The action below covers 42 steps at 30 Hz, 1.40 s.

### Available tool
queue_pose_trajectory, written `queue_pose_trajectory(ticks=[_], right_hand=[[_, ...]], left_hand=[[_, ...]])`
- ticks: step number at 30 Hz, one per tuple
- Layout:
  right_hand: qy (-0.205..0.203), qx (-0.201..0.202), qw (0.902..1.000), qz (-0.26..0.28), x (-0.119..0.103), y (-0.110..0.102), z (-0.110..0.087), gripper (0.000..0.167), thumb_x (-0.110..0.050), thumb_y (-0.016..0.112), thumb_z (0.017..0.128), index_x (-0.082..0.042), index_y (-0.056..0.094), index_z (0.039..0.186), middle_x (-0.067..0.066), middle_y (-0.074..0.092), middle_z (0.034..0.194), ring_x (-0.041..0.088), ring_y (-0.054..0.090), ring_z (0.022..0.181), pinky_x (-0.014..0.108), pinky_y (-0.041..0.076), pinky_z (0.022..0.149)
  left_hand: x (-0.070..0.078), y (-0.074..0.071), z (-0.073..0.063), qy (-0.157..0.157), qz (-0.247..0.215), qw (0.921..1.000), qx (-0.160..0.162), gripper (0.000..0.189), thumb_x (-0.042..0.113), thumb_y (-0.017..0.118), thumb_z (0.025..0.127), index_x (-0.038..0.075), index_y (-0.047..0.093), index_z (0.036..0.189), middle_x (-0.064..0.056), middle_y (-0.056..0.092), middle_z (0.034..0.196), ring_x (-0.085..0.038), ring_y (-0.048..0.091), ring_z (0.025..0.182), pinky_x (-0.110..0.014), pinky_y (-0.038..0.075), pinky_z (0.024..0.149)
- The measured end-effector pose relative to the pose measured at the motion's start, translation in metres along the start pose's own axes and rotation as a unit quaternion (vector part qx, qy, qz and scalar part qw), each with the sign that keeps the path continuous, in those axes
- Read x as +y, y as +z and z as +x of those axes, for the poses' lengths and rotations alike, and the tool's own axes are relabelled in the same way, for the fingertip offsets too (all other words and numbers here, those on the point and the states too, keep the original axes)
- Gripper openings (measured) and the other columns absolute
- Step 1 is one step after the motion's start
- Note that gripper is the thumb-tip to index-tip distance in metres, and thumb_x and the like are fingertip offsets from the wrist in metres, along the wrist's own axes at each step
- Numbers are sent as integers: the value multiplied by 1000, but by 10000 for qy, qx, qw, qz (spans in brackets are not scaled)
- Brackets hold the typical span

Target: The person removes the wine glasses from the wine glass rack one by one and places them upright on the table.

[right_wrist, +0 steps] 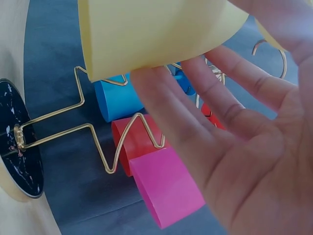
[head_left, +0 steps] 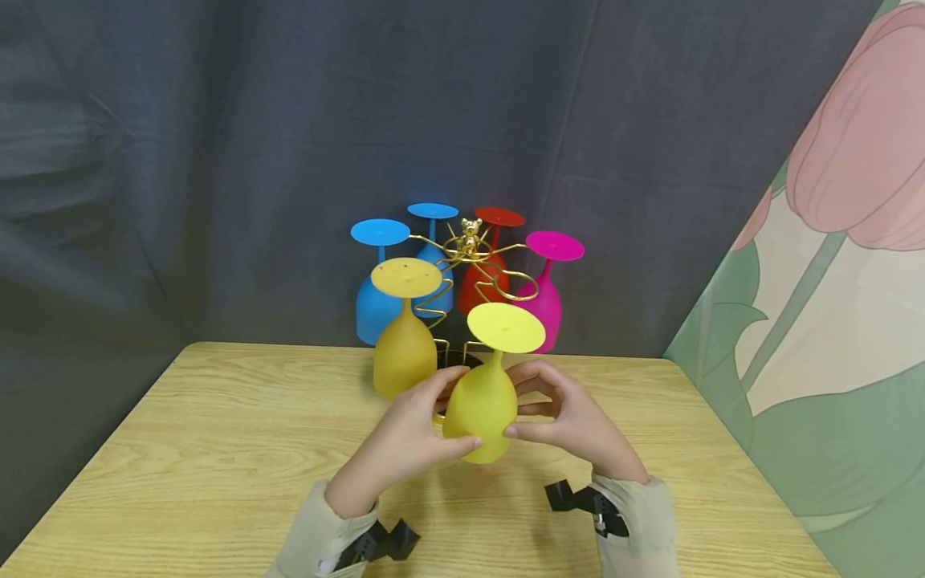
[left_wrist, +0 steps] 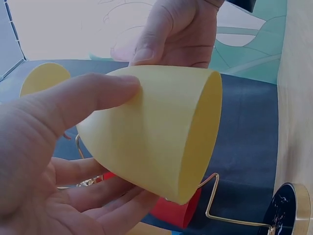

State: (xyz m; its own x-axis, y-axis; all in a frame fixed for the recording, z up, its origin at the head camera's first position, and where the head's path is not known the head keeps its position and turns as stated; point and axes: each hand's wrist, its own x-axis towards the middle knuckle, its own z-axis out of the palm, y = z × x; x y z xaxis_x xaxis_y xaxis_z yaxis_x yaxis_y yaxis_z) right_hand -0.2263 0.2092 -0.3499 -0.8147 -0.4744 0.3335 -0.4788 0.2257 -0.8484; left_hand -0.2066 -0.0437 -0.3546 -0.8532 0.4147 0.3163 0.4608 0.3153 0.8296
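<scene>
A bright yellow goblet point(head_left: 480, 409) hangs upside down between both hands, its round foot on top. My left hand point(head_left: 408, 433) holds its bowl from the left, thumb in front and fingers around the back. From the right, my right hand point(head_left: 567, 413) grips the same bowl with thumb and fingertips. In the left wrist view the goblet's open rim point(left_wrist: 203, 137) shows. Behind it stands a gold wire rack point(head_left: 471, 255) topped by a small bear figure point(head_left: 470, 233). A darker yellow goblet point(head_left: 406, 353) hangs on the rack, close to my left fingers.
Two blue goblets point(head_left: 376, 309), a red goblet point(head_left: 482, 281) and a magenta goblet point(head_left: 547, 309) also hang inverted on the rack. Its round black base point(right_wrist: 22, 142) stands on the wooden table point(head_left: 238, 449). A dark curtain point(head_left: 289, 160) is behind.
</scene>
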Motion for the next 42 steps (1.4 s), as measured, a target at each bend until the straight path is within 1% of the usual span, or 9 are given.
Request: queue_pose_trajectory(ticks=[8,13,16,20,26,31,36,39,42], right_hand=[[-104,-123,9992,372,5,-1,-1,59,2,84,79,-4,56,130,15,58,126,36,63,109,42,59,91],[-237,-186,9982,514,10,-1,0,58,4,83,79,-2,55,129,14,57,127,34,63,109,47,58,91],[-315,-223,9973,625,12,-1,1,58,5,82,79,-1,54,130,12,56,128,32,63,109,49,58,90],[-349,-224,9966,718,13,-1,2,58,4,81,81,-1,54,132,11,56,130,27,64,108,49,58,90],[-332,-243,9965,728,13,0,2,58,3,81,83,0,53,133,10,58,129,25,65,107,44,59,90],[-363,-308,9962,729,13,0,3,56,2,79,85,0,53,134,9,58,129,24,66,106,44,60,88],[-248,-426,9971,577,10,1,3,52,-1,78,87,-1,55,133,13,59,125,25,66,104,43,60,87],[-76,-429,9986,303,7,1,2,52,-4,79,88,-4,56,135,13,61,124,26,67,103,41,60,87],[48,-397,9991,-115,3,2,1,54,-8,80,88,-7,56,136,10,65,119,26,67,102,40,60,86]], left_hand=[[0,2,0,26,123,9999,114,81,20,89,77,8,48,146,-6,54,134,-19,59,114,-39,53,98],[1,3,1,123,197,9997,108,82,20,89,76,9,46,145,-5,57,133,-20,59,112,-41,52,95],[0,3,1,148,119,9998,107,83,19,88,76,10,44,145,-4,58,133,-20,60,112,-43,52,95],[-1,5,2,152,63,9998,143,83,20,87,75,13,43,146,-3,56,134,-19,59,112,-43,51,95],[-3,8,2,143,159,9994,283,84,24,86,74,16,44,145,-2,54,133,-19,57,111,-44,50,93],[-2,9,2,66,242,9989,392,84,26,85,73,15,44,146,-2,53,136,-20,57,110,-45,50,92],[0,9,1,16,368,9981,493,85,28,84,71,17,45,146,-2,53,137,-20,55,109,-45,50,89],[2,7,0,18,498,9973,532,85,28,83,71,18,46,146,-2,53,138,-19,55,108,-44,50,88],[4,6,-1,47,626,9965,561,85,28,83,71,18,46,147,-2,53,139,-19,55,108,-44,50,87]])
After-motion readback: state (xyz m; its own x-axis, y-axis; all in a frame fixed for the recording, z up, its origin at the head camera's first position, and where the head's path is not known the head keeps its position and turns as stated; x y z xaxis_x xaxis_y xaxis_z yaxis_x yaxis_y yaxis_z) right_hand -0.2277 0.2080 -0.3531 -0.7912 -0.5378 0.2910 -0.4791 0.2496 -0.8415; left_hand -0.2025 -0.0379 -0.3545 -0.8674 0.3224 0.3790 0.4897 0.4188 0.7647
